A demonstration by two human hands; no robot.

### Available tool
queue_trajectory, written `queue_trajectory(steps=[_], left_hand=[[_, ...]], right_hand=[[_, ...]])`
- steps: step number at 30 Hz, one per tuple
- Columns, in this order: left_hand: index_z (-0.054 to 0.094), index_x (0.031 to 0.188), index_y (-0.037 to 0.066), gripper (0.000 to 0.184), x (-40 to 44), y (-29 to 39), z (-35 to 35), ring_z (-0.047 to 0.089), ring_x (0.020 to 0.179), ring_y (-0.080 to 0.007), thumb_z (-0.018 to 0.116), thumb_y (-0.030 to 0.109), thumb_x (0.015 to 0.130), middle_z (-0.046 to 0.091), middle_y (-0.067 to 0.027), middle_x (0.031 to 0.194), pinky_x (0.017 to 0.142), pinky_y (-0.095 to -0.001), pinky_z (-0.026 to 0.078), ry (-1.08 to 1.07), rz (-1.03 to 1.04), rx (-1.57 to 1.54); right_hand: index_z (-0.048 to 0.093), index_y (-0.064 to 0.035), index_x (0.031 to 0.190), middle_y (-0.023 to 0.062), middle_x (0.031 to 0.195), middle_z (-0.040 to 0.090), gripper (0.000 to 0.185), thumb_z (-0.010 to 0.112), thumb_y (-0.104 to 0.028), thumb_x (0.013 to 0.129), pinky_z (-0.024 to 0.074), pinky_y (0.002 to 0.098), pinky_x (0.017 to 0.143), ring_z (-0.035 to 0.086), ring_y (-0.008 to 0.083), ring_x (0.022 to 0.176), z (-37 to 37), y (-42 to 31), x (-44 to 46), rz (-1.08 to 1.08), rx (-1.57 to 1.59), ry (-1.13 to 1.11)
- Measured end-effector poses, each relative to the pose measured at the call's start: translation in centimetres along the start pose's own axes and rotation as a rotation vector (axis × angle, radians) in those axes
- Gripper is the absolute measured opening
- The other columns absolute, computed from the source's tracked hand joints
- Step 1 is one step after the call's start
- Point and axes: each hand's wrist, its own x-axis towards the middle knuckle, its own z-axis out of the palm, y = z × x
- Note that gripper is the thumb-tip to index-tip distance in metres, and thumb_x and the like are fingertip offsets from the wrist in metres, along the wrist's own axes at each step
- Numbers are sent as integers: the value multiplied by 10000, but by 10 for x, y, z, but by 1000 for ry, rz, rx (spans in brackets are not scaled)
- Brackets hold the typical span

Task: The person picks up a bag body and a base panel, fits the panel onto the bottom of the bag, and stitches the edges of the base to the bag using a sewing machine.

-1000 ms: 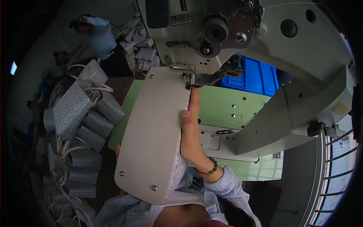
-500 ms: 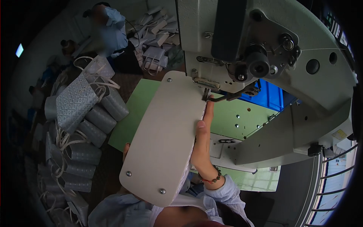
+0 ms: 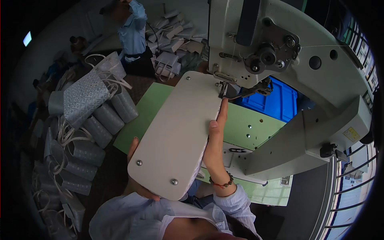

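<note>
A handbag (image 3: pixel 176 132) lies with its flat off-white base facing me, and metal studs show near its corners. Its far right edge sits under the presser foot (image 3: pixel 225 90) of a sewing machine (image 3: pixel 260 52). My right hand (image 3: pixel 215 140) grips the bag's right edge, thumb on the base and index finger stretched along the rim close to the foot. My left hand (image 3: pixel 135 186) holds the lower left side from beneath; most of its fingers are hidden behind the bag. The bag's patterned side shows only as a thin strip along the right.
Patterned grey bags (image 3: pixel 86 96) with pale handles are stacked at the left. A green tabletop (image 3: pixel 256 124) extends under the machine, with a blue crate (image 3: pixel 272 100) behind it. Another person (image 3: pixel 134 34) is at the back, near a heap of bags (image 3: pixel 176 32). Window bars (image 3: pixel 352 184) stand right.
The view has shifted, and the machine appears farther right. The bag's near end has risen in view, and more of my left hand shows. Both hands keep their hold.
</note>
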Motion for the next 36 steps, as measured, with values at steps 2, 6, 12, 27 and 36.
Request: queue_trajectory(steps=[2,6,12,27,36], left_hand=[[135,1493,9,1217,-9,-2,2,420,1303,-327,758,643,662,331,-221,1458,1084,-467,347,83,-77,-363],[87,1462,-26,1294,-18,1,7,462,1238,-324,879,500,585,378,-190,1392,1021,-443,408,176,-196,-554],[267,1284,36,1038,-10,2,9,507,1130,-261,922,397,564,417,-169,1259,912,-391,470,199,-180,-687],[321,1162,114,823,-14,8,13,443,1244,-332,870,421,630,367,-254,1342,970,-461,414,203,-387,-633],[323,1201,96,827,12,-5,16,389,1288,-396,849,425,655,350,-281,1353,1016,-505,386,170,-269,-559]], right_hand=[[81,68,1485,237,1562,80,700,270,-401,1000,60,424,1168,66,369,1455,-2,-1,2,0,7,-19],[74,65,1487,234,1564,74,701,269,-400,1000,58,423,1169,60,366,1456,-4,1,2,9,-24,-35],[34,62,1488,233,1569,33,732,281,-415,992,41,432,1168,20,364,1459,-9,0,1,27,-27,-109],[-16,-63,1528,154,1580,54,862,346,-567,930,147,414,1146,128,290,1441,4,-19,8,287,190,-52],[-7,-19,1513,183,1574,39,824,335,-509,945,119,419,1151,95,314,1445,-3,-13,5,198,89,-102]])
